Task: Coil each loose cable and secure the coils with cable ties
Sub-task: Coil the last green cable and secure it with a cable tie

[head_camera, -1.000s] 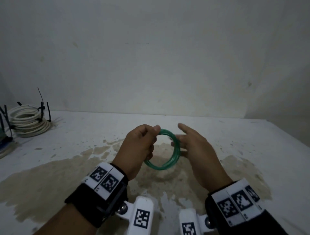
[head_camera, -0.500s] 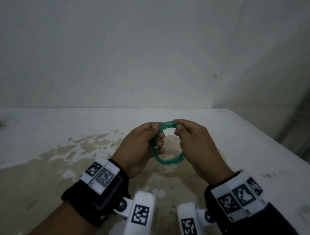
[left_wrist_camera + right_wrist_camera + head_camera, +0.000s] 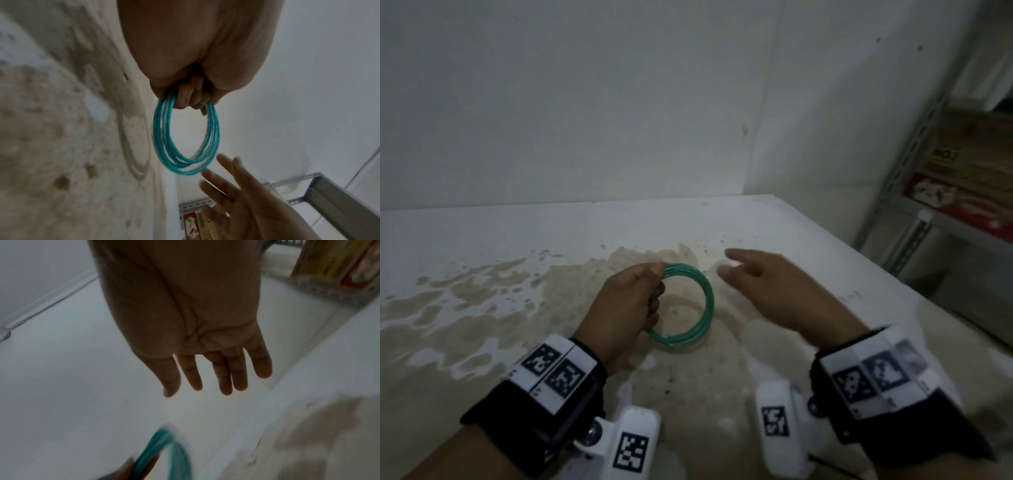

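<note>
A green cable coil (image 3: 702, 308) of several loops hangs upright just above the stained white table (image 3: 482, 240). My left hand (image 3: 633, 301) grips the coil's left side, thumb on top and fingers curled through the ring. The left wrist view shows the coil (image 3: 185, 162) dangling from those curled fingers (image 3: 191, 95). My right hand (image 3: 756, 281) is off the coil, to its right, with straight spread fingers and nothing in it. In the right wrist view the right hand (image 3: 209, 378) is flat and bare, and the coil (image 3: 164, 451) blurs at the bottom edge. No cable tie shows.
A large brown stain (image 3: 551, 301) covers the tabletop under both hands. The table's right edge (image 3: 859, 260) runs diagonally, with a metal shelf rack (image 3: 914, 192) holding a cardboard box (image 3: 969, 164) beyond it. A white wall stands behind.
My right hand has let go of the coil and moved right with its fingers spread. The left hand keeps its hold. The head view has swung right; the white coil at far left is out of sight.
</note>
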{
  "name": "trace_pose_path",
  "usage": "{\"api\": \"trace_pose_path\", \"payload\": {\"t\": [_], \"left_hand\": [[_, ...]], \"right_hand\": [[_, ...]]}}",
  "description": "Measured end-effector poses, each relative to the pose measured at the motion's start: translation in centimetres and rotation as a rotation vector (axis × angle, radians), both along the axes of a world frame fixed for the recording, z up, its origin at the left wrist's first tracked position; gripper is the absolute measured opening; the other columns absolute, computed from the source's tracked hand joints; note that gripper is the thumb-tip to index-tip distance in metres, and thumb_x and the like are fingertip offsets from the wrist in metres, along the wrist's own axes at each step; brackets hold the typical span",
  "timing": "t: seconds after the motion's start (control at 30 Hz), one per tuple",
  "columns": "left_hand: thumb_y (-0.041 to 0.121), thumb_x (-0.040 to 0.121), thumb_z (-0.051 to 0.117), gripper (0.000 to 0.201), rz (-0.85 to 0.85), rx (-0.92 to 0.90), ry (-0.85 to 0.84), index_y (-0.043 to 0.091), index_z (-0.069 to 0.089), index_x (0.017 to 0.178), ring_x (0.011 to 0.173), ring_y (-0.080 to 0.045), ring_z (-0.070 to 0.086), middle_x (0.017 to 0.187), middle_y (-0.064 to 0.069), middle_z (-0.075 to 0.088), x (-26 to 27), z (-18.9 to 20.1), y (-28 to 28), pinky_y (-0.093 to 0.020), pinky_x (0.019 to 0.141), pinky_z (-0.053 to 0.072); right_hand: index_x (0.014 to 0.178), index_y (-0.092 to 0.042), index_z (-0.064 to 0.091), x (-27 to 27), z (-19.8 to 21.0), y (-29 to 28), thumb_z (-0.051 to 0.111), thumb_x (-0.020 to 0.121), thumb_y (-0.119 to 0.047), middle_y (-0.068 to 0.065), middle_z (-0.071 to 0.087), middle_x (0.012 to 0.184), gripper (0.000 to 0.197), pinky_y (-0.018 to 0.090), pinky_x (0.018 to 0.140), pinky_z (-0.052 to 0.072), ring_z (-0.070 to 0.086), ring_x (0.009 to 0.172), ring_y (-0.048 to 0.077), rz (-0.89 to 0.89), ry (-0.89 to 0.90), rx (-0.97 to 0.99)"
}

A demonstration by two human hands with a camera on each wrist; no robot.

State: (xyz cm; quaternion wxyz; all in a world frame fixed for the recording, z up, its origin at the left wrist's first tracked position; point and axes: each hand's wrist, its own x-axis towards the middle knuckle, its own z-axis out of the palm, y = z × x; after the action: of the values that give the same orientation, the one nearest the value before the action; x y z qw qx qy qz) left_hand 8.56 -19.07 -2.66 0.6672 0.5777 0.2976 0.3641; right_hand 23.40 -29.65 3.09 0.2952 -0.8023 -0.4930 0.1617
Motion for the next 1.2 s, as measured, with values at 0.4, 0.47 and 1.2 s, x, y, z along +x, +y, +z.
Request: {"api": "trace_pose_path", "payload": {"t": [0.4,0.47,1.2], "left_hand": [[0.018,0.103,0.036,0.027,-0.016,-0.162,-0.131,0.008,0.061,0.103,0.046,-0.007,0.029,0.06,0.004,0.043,-0.9,-0.8,-0.4,-0.019,0.041,0.029],[0.016,0.103,0.035,0.027,-0.021,-0.189,-0.164,0.008,0.061,0.104,0.045,-0.007,0.029,0.06,0.003,0.043,-1.0,-0.7,-0.5,-0.018,0.041,0.029],[0.013,0.102,0.033,0.029,0.372,-0.114,-0.269,0.012,0.062,0.1,0.042,-0.006,0.031,0.061,0.003,0.044,-3.5,-0.7,4.1,-0.02,0.043,0.028]], "right_hand": [[0.093,-0.018,0.069,9.2,-0.4,-4.9,0.079,0.067,-0.046,-0.006,0.062,0.087,0.039,0.024,0.072,0.043,0.056,0.082,0.013,-0.026,-0.506,-0.976],[0.106,-0.016,0.068,9.4,-1.2,-4.6,0.079,0.066,-0.046,-0.002,0.065,0.104,0.051,0.026,0.08,0.045,0.059,0.098,0.017,-0.004,-0.536,-1.003],[0.089,-0.003,0.069,-3.2,0.9,4.6,0.045,0.097,-0.019,0.005,0.068,0.076,0.029,0.033,0.063,0.056,0.062,0.061,0.023,0.195,-0.149,0.131]]}}
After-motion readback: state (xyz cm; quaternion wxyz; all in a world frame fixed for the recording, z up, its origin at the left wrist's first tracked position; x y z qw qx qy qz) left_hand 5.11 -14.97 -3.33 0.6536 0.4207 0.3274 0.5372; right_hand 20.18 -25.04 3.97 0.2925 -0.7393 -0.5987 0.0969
